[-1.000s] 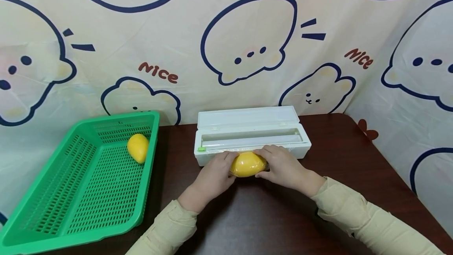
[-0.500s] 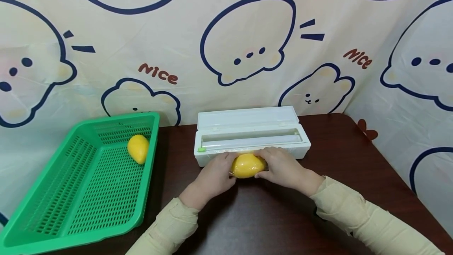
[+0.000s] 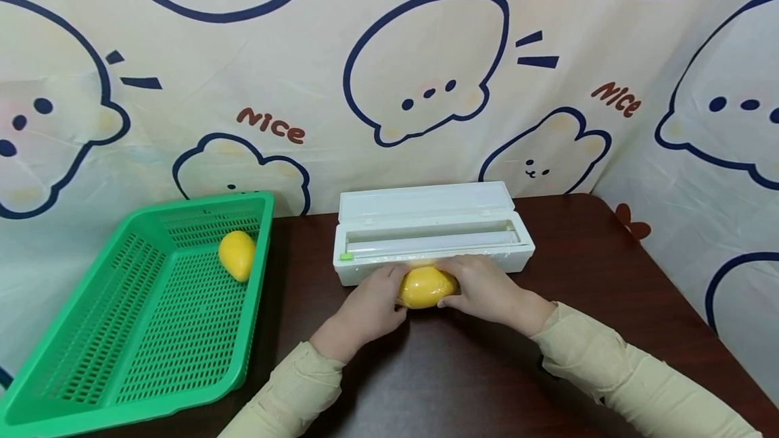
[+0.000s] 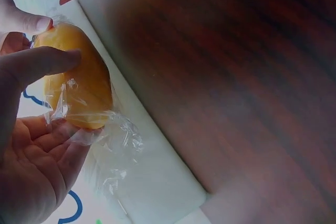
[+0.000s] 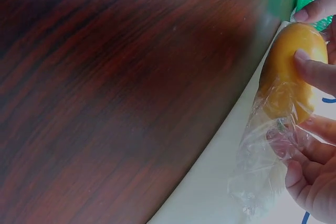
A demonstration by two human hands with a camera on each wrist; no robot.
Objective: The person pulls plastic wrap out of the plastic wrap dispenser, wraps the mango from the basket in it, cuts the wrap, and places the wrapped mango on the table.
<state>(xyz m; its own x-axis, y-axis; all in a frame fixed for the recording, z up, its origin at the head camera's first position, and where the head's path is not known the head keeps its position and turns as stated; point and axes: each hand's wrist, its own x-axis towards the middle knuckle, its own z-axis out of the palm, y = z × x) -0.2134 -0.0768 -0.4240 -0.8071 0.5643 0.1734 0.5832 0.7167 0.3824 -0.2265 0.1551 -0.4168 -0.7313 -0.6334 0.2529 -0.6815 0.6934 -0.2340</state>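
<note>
A yellow mango [image 3: 427, 288] sits between both hands, just in front of the white cling film box [image 3: 365, 270]. Clear cling film [image 5: 257, 163] covers it, with loose crumpled film hanging from one end. My left hand [image 3: 372, 303] holds the mango's left end, its thumb pressed on the skin side facing me. At the right end, my right hand [image 3: 489, 291] grips it with thumb and curled fingers. In the left wrist view, film [image 4: 126, 137] bunches beside the fingers. The far side of the mango is hidden in the head view.
The cling film box has its lid [image 3: 426, 203] raised, a roll [image 3: 432, 242] inside and a green cutter [image 3: 346, 257] at the left. A green basket [image 3: 240, 363] stands left, holding another mango [image 3: 237, 255]. A patterned curtain hangs behind the dark table [image 3: 462, 377].
Both hands and the wrapped mango have shifted slightly toward me, away from the box. The basket and box have stayed in place.
</note>
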